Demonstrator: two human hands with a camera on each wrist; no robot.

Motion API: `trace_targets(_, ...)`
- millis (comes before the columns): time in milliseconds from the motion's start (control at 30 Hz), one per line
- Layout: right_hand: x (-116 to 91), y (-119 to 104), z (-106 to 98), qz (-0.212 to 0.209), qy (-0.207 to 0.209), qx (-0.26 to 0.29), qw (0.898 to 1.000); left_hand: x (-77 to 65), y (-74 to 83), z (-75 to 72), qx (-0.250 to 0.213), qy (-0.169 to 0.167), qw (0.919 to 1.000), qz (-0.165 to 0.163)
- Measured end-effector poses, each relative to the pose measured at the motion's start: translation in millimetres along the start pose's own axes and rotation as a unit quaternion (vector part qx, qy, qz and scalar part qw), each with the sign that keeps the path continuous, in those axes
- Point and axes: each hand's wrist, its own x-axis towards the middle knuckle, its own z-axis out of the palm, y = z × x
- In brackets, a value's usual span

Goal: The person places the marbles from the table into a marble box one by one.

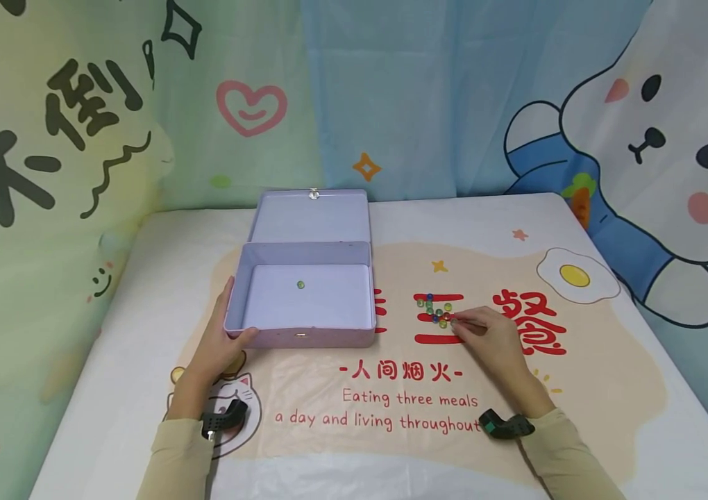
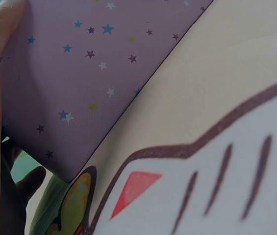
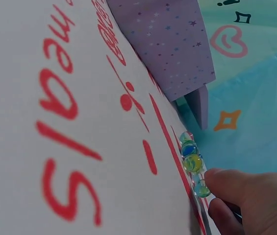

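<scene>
Behind everything we see a printed curtain (image 1: 385,90), and in front of it a tablecloth (image 1: 404,479) with red lettering. On the cloth sits a pale purple box (image 1: 335,339), left of the middle, its lid (image 1: 310,219) tipped back and its inside facing us.

Our left hand (image 1: 216,344) grips the near left corner of the box, thumb over the front edge and the other fingers along the side; we take this to be a steadying hold. Our right hand (image 1: 494,340) reaches to the right of the box, thumb and forefinger brought close together at the near right edge of a loose cluster of marbles (image 1: 430,312). Whether they already pinch one, we cannot tell.

Smallest of all, the marbles are green, blue, yellowish and reddish, lying on the cloth close to one another, some seemingly touching. A single green marble (image 1: 300,285) lies apart from them, on the box floor.

The step in hand, we judge, is taking hold of a marble. The next move calls for a firm fingertip pinch on just one and a straight lift, so that its neighbours are not sent rolling.
</scene>
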Motion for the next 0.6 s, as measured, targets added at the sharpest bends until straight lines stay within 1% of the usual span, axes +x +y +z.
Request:
trace_targets(133,-0.7,2.2,2.3,-0.005,0.005,-0.012,1.0,0.0,0.2,0.5,0.0,0.0,1.0,-0.001)
trace_targets(367,-0.9,2.4,3.6,-0.009,0.01,-0.011,1.0,0.8,-0.2,1.7,0.002,-0.002,1.0,-0.005)
trace_targets(600,0.9,-0.4,5.3,-0.008,0.004,-0.019,1.0,1.5,-2.3,0.5,0.0,0.0,1.0,-0.005)
